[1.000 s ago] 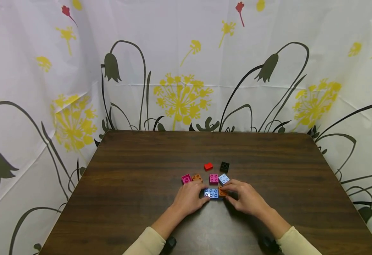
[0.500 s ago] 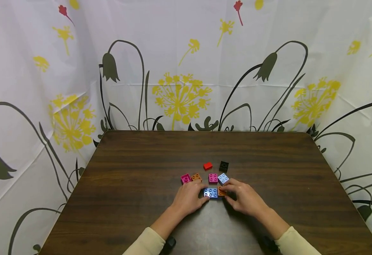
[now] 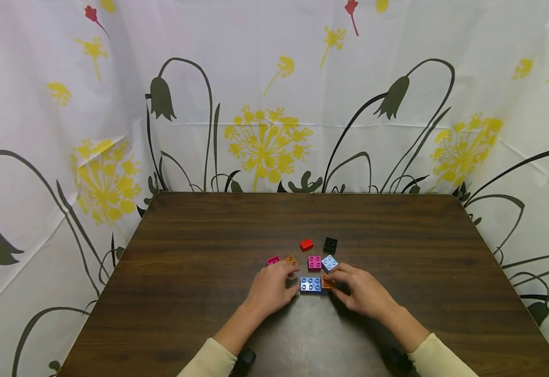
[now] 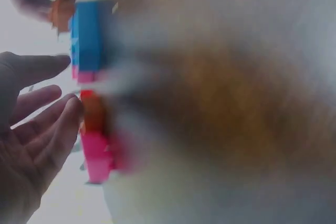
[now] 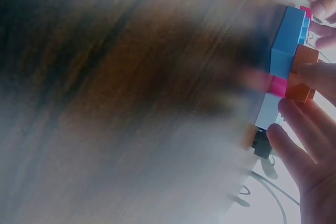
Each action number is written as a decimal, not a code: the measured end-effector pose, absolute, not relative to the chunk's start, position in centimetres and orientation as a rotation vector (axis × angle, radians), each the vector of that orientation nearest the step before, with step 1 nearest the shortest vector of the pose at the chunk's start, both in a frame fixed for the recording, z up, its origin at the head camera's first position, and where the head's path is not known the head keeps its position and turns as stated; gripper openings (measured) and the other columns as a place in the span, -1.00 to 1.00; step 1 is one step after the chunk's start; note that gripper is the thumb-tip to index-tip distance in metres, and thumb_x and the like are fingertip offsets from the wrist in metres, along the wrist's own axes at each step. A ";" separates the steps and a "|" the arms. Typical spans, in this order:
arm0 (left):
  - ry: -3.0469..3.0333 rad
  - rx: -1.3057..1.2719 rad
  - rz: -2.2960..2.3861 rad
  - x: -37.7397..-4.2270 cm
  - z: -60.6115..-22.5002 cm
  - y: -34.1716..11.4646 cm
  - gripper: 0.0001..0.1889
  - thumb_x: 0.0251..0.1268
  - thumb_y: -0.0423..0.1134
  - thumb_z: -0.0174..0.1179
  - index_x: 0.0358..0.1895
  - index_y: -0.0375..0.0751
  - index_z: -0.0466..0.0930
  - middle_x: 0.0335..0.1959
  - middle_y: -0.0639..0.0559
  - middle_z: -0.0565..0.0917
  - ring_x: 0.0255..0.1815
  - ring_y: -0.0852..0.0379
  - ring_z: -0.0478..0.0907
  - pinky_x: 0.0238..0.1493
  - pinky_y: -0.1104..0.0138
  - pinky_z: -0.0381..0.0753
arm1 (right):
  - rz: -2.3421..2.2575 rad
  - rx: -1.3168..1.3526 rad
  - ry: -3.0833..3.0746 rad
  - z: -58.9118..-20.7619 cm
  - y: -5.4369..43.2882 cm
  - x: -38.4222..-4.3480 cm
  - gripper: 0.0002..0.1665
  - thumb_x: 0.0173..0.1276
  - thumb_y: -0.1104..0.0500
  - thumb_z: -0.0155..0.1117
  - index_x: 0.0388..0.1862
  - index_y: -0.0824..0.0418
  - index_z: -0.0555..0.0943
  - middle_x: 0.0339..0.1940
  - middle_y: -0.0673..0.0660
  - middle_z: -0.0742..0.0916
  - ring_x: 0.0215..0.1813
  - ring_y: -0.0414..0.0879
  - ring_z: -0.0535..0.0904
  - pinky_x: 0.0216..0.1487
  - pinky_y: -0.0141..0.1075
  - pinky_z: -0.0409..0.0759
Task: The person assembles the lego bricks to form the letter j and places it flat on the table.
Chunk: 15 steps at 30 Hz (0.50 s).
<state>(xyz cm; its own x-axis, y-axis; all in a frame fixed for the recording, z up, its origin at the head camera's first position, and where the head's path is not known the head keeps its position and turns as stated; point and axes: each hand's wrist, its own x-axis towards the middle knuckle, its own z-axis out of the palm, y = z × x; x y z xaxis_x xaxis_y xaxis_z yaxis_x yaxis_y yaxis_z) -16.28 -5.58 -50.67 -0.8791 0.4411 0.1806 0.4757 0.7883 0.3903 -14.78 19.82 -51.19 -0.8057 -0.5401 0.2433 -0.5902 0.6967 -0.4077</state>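
Left hand [image 3: 270,290]: your thumb and fingers stand well apart, nothing between them. Thumb tip is just beside the blue brick's left end; contact unclear.
Left pink brick [image 3: 272,260]: beyond your left hand, partly hidden by it.
Rear orange brick [image 3: 291,260]: right of that pink, close to your left fingertips. Touching or not, can't tell.
Red brick [image 3: 306,244]: farther back, apart from the others.
Blue brick [image 3: 310,285]: between your hands, studs up. Long axis runs left-right, one hand to the other.
Middle pink brick [image 3: 314,263]: behind the blue one, studs up.
Held orange brick [image 3: 327,283]: at the blue brick's right end, seems to overhang it. Seated or not, can't tell.
Pale brick [image 3: 329,263]: behind the held one, turned askew.
Black brick [image 3: 331,245]: back row, right of red.
Right hand [image 3: 366,293]: you pinch the held orange brick, thumb on the near side, fingers behind. Blue lies directly left of this grip; the right hand is nearer to where they meet.
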 end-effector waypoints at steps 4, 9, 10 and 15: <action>-2.859 -0.569 -0.585 -17.4 -50.1 -7.0 -0.69 0.06 -0.15 0.46 -0.07 -0.01 0.73 -0.37 0.14 0.57 -0.49 0.22 0.43 -0.54 0.32 0.44 | 0.710 0.943 -2.795 -51.2 19.8 -14.8 -0.67 0.16 0.16 0.51 -0.05 0.04 0.72 -0.08 -0.13 0.65 -0.09 -0.25 0.59 -0.08 -0.19 0.62; -2.873 -0.469 -0.464 -18.6 -50.3 -8.3 -0.50 0.04 -0.08 0.47 0.12 -0.02 0.63 -0.23 0.05 0.50 -0.33 0.12 0.43 -0.54 0.29 0.45 | 0.701 0.942 -2.802 -51.1 19.8 -14.8 -0.65 0.16 0.17 0.51 -0.04 0.04 0.72 -0.08 -0.12 0.66 -0.08 -0.25 0.60 -0.08 -0.20 0.62; -2.891 -0.470 -0.452 -18.7 -50.3 -8.4 -0.47 0.04 -0.06 0.47 0.15 -0.03 0.61 -0.21 0.04 0.51 -0.30 0.10 0.44 -0.52 0.28 0.47 | 0.698 0.942 -2.803 -51.1 19.8 -14.8 -0.65 0.16 0.17 0.51 -0.04 0.04 0.72 -0.08 -0.12 0.66 -0.08 -0.25 0.60 -0.07 -0.19 0.62; -2.998 -0.515 -0.433 -19.1 -50.5 -8.4 -0.43 0.07 -0.05 0.45 0.20 -0.05 0.58 -0.18 0.01 0.55 -0.24 0.07 0.48 -0.44 0.23 0.52 | 0.690 0.936 -2.816 -50.9 19.8 -14.8 -0.67 0.16 0.16 0.51 -0.06 0.04 0.72 -0.08 -0.12 0.67 -0.07 -0.24 0.60 -0.06 -0.19 0.62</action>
